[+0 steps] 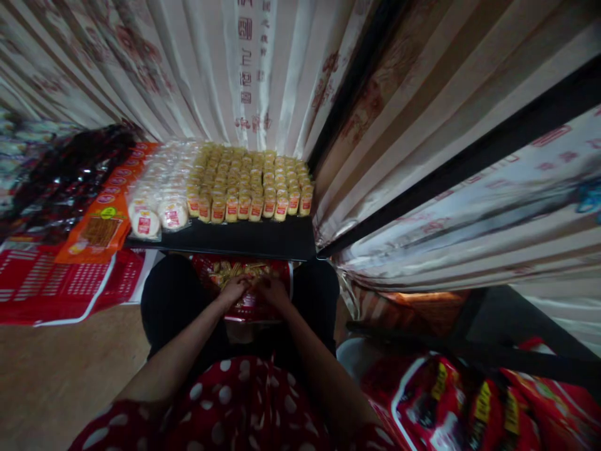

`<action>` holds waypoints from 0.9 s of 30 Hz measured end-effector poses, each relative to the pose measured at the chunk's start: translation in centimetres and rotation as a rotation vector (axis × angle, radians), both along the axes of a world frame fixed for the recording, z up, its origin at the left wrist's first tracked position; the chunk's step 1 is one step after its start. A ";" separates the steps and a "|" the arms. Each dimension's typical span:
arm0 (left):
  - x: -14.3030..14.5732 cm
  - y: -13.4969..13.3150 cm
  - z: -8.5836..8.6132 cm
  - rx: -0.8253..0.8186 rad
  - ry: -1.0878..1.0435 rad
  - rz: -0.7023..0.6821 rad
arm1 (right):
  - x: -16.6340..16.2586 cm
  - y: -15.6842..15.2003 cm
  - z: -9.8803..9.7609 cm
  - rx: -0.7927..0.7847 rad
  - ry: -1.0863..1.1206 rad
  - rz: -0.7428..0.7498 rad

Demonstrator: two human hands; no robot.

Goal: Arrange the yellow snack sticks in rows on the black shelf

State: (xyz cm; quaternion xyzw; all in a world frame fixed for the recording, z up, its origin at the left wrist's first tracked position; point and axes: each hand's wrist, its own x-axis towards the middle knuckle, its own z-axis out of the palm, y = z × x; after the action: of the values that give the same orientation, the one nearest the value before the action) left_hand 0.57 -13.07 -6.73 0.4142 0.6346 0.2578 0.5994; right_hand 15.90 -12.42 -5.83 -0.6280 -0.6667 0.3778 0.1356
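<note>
Between my knees lies a red bag [256, 311] with many small gold-wrapped packets [230, 269] at its open top. My left hand [236, 289] is over these packets, its fingers curled inward. Close beside it, my right hand [271, 290] is curled too, and the fingertips of both nearly meet. What the fingers hold is too small and dim to make out. Just beyond the bag, rows of small yellow-packed snacks [244, 185] stand on a black table [244, 239].
Left of the yellow snacks are clear packets of round white cakes [145, 222], an orange snack bag [101, 219] and dark shiny packets [61, 181]. A red printed bag [56, 282] hangs at the table's left edge. Pleated curtains [282, 75] surround the table. Red packages [469, 401] lie at lower right.
</note>
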 end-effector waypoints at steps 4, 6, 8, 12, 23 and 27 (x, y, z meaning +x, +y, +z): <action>-0.8 0.3 2.8 0.036 -0.045 0.103 | 0.7 0.9 1.5 -0.028 0.328 -0.136; -1.0 0.2 3.9 0.049 -0.073 0.134 | 0.7 1.2 2.5 -0.097 0.547 -0.239; -1.2 0.0 4.6 0.040 -0.132 0.153 | 0.5 1.5 3.6 -0.176 0.688 -0.295; -1.3 -0.5 5.6 -0.022 -0.276 0.177 | -0.1 1.5 5.9 -0.233 0.807 -0.337; -1.5 -0.8 8.8 0.146 -0.455 0.359 | -2.3 0.8 8.8 -0.152 0.875 -0.309; -1.7 -0.2 9.4 0.188 -0.482 0.378 | -3.6 1.2 9.6 -0.094 0.819 -0.231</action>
State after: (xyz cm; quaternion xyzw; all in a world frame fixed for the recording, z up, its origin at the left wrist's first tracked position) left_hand -1.16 -13.30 2.69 0.2696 0.5134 0.5127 0.6331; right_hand 12.35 -11.17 3.74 -0.5020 -0.4650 0.6086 0.4017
